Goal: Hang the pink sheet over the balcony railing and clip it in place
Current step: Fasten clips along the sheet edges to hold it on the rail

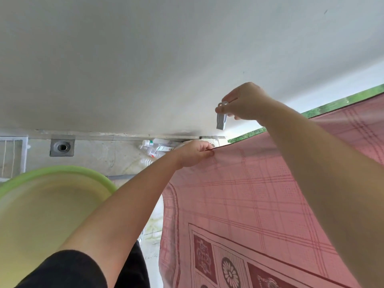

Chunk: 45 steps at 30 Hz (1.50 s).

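Observation:
The pink sheet [259, 194], checked with dark red flower panels low down, hangs draped over the railing, which stays hidden under the cloth. My left hand [194, 153] grips the sheet's top edge at its left end. Just above it, my right hand [243, 102] pinches a grey-white clothes clip [220, 121] that points down, a short way above the sheet's edge and apart from it.
A large green basin [52, 194] fills the lower left, close to my left arm. White bottles [154, 149] lie on the concrete floor by the white wall [145, 59]. A floor drain [62, 146] sits further left. Greenery [332, 106] shows beyond the sheet.

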Motion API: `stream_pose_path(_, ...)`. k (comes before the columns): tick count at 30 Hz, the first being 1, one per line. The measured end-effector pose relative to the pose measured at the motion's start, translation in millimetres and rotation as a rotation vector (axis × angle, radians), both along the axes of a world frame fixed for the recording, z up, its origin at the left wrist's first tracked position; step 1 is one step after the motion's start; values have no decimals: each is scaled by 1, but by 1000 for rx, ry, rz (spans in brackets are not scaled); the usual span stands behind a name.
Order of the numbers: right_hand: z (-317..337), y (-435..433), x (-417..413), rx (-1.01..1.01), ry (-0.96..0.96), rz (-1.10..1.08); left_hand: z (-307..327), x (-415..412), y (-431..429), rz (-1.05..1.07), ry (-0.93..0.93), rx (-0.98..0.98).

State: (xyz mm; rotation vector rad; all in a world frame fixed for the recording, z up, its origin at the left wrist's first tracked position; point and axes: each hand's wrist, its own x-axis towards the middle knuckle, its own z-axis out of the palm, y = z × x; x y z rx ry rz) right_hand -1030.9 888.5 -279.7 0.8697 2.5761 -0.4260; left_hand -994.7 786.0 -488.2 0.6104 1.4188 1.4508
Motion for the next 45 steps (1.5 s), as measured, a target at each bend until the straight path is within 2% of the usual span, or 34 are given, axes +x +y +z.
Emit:
stream_pose_path(5, -19, 5, 4, -64, -160, 104, -24, 4, -7, 43, 15, 17)
stream_pose_path(11, -41, 15, -2, -93, -114, 96, -41, 1, 6, 11, 266, -52)
stream_pose_path(13, -47, 17, -4, -101, -117, 105, -42, -5, 10, 22, 296, -71)
stream_pose_path(15, -52, 17, -5, -108, -123, 118, -43, -10, 9, 53, 238, -57)
stream_pose_path(21, -72, 16, 2, -43, -176, 147, -58, 2, -4, 153, -131, 28)
stream_pose_path(24, -83, 15, 3, -17, -187, 155, -61, 7, -5, 215, -218, 33)
stream_pose_path(33, -91, 14, 5, -13, -183, 189, -56, 1, -11, 219, -174, -34)
stream_pose_path(45, -104, 14, 18, 6, -406, 253, -43, 4, -15, 238, -104, -117)
